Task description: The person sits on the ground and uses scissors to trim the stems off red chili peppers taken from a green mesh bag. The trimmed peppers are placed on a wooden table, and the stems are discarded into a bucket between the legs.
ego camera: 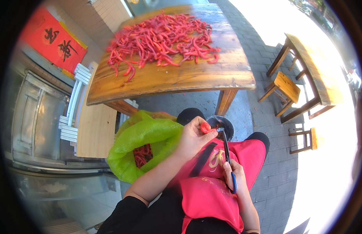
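Note:
My left hand (pixel 195 136) pinches a curled red chili pepper (pixel 206 127) above my lap. Scissors with blue-rimmed handles (pixel 233 182) are in my right hand (pixel 236 175), their dark blades (pixel 226 146) pointing away from me, close beside the pepper. Below the blade tips stands a dark bucket (pixel 229 124) with bits of red and green in it. By my left forearm, a bright green mesh sack (pixel 157 131) with a rolled-down rim holds more red chilies (pixel 142 155). Across my lap lies a pink-red apron (pixel 210 190) bearing writing.
A wooden table (pixel 181 79) ahead carries a large heap of red chilies (pixel 160 41). On the left are white slatted furniture (pixel 73 102) and a pale wooden board (pixel 96 128). At right stand a wooden stool (pixel 287 87), another stool (pixel 314 139) and a long table (pixel 318 64) on grey paving.

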Available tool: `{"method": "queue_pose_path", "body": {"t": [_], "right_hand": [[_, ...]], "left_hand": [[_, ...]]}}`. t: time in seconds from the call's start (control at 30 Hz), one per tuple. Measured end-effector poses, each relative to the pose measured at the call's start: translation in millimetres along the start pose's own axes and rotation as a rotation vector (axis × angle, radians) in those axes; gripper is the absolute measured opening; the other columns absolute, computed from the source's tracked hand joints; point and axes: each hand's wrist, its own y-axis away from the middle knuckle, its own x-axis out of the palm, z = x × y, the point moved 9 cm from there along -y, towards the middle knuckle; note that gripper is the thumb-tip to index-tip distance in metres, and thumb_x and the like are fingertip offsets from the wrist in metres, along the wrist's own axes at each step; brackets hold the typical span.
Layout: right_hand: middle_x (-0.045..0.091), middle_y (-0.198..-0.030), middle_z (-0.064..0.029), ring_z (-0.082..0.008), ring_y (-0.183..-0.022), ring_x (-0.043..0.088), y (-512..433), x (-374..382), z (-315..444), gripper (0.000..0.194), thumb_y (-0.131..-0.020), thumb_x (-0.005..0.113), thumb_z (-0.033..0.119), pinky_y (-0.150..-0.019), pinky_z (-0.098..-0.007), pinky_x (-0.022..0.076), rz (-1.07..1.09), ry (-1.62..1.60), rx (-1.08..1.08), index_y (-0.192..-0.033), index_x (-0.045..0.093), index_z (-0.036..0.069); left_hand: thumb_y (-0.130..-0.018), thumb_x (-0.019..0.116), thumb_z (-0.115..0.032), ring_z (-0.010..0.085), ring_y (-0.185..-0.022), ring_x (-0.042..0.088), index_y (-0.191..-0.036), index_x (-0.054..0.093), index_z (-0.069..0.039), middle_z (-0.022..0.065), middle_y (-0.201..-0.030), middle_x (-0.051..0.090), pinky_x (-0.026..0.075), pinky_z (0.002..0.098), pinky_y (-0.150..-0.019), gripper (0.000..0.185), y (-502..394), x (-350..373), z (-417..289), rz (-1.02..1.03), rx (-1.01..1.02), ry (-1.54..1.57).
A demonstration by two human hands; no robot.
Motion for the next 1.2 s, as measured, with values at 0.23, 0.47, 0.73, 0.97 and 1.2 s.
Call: {"method": "queue_pose_path", "body": {"t": [0.23, 0.47, 0.73, 0.97, 1.2], "right_hand": [[0.055, -0.064, -0.0002, -0.0099, -0.053, 0.051, -7, 15, 14, 0.034, -0.114, 0.058, 0.032, -0.051, -0.0293, 0.0424, 0.09, -0.102, 0.03, -0.104, 0.067, 0.0], [0.063, -0.072, -0.013, -0.0293, -0.062, 0.062, -25, 33, 31, 0.024, -0.098, 0.078, 0.018, -0.062, -0.0409, 0.0504, 0.075, 0.156, -0.158, -0.106, 0.063, 0.001], [0.066, -0.072, -0.0165, -0.0376, -0.063, 0.069, -75, 105, 131, 0.039, -0.094, 0.083, 0.022, -0.061, -0.0431, 0.0536, 0.1, 0.251, -0.427, -0.119, 0.063, 0.0], [0.067, -0.071, -0.0142, -0.0175, -0.06, 0.064, -93, 127, 151, 0.018, -0.099, 0.073, 0.007, -0.059, -0.0345, 0.0502, 0.102, 0.032, -0.44, -0.113, 0.066, -0.002], [0.064, -0.068, -0.0097, -0.0126, -0.057, 0.059, -98, 109, 144, 0.017, -0.099, 0.072, 0.005, -0.057, -0.032, 0.0482, 0.045, 0.042, -0.482, -0.113, 0.066, -0.002]], "left_hand": [[-0.099, 0.081, -0.01, 0.0238, -0.109, 0.072, -0.145, 0.045, 0.004, 0.0183, -0.127, 0.071, 0.06, 0.039, -0.095, 0.061, -108, -79, -144, -0.232, 0.145, -0.076], [-0.104, 0.073, -0.011, 0.0165, -0.08, 0.072, -0.121, 0.069, 0.003, 0.0086, -0.094, 0.075, 0.056, 0.0282, -0.072, 0.022, 68, -117, -170, -0.324, 0.318, -0.586], [-0.098, 0.071, -0.019, 0.0458, -0.092, 0.073, -0.122, 0.072, -0.003, 0.0198, -0.102, 0.077, 0.059, 0.0498, -0.085, 0.029, 150, -213, -55, -0.365, -0.244, -1.732], [-0.101, 0.064, -0.022, 0.0429, -0.127, 0.062, -0.14, 0.064, -0.011, 0.021, -0.138, 0.067, 0.049, 0.0534, -0.108, 0.041, 109, -281, 26, -0.378, -0.166, -1.748], [-0.102, 0.066, -0.029, 0.0459, -0.117, 0.067, -0.126, 0.073, -0.005, 0.0243, -0.126, 0.072, 0.053, 0.054, -0.1, 0.034, 121, -257, -17, -0.459, -0.123, -1.604]]}}
